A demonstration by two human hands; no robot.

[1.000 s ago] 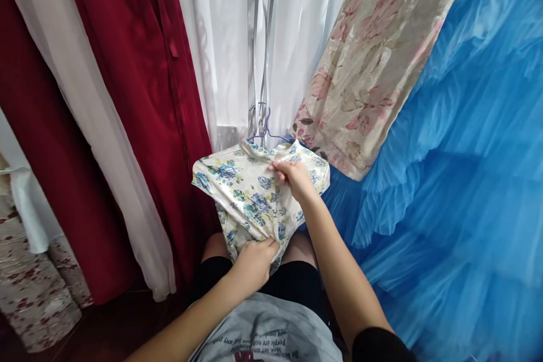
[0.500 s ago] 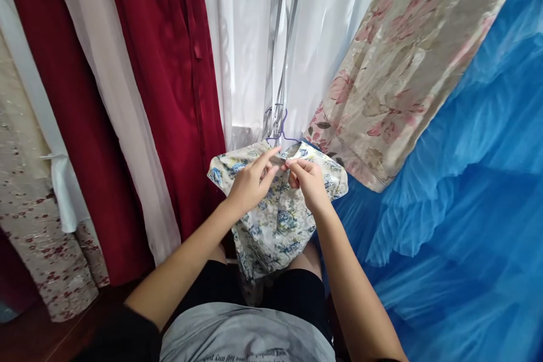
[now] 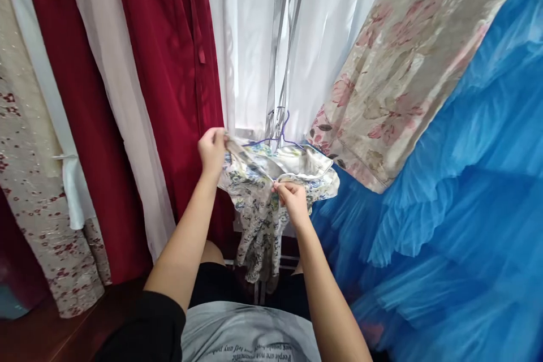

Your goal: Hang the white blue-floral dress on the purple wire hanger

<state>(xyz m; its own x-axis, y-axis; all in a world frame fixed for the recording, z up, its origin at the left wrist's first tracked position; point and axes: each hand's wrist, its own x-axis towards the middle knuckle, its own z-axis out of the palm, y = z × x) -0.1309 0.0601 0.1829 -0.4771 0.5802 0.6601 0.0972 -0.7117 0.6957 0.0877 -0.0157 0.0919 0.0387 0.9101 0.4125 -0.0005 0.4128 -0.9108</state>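
Observation:
A small white garment with blue flowers (image 3: 258, 212) hangs on a purple wire hanger (image 3: 285, 130) in front of me. My left hand (image 3: 212, 149) is closed, pinching the garment's upper left edge and pulling it up and to the left. My right hand (image 3: 292, 201) is closed too, gripping the fabric at the front, below the neck opening. The neck area gapes between the two hands, showing the pale inside. The lower part of the garment droops over my lap.
Around me hang a dark red dress (image 3: 169, 68), a sheer white one (image 3: 250, 39), a beige dress with pink flowers (image 3: 399, 68) and a big blue tulle skirt (image 3: 458, 209). A metal rack post (image 3: 284, 28) stands behind the hanger. At the left hangs a beige red-speckled fabric (image 3: 25, 192).
My left hand rose from the garment's hem to its neck, then pulled the left edge out and up. The right hand slid lower on the front. The garment now sags open.

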